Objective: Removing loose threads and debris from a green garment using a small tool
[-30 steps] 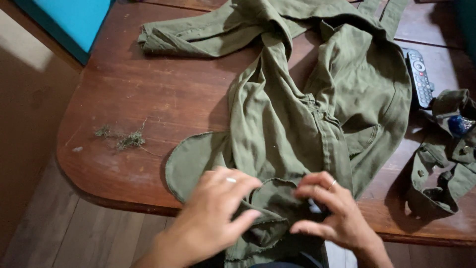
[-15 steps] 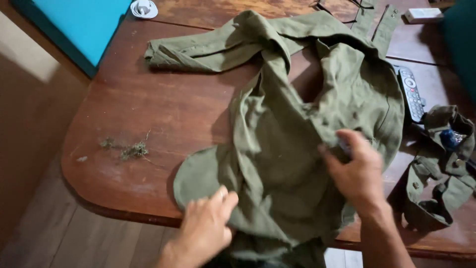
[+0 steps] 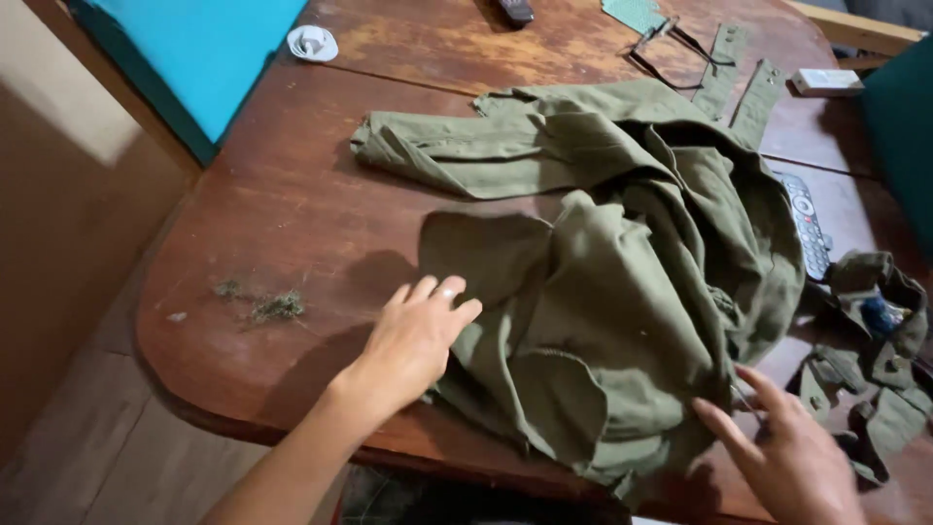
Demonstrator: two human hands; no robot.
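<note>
An olive green garment lies crumpled on a brown wooden table, one sleeve stretched out to the left. My left hand rests flat with fingers spread on the garment's left edge near the table's front. My right hand is at the lower right edge of the garment, fingers apart, fingertips touching the cloth. Neither hand grips anything.
A second olive cloth piece lies at the right, beside a remote control. Green thread scraps sit at the front left. Two olive straps, a white round object and a small box lie farther back. A turquoise panel stands left.
The garment has been pushed up onto the table and spread flatter. My left hand moved left onto its edge; my right hand let go of the cloth and dropped to the lower right.
</note>
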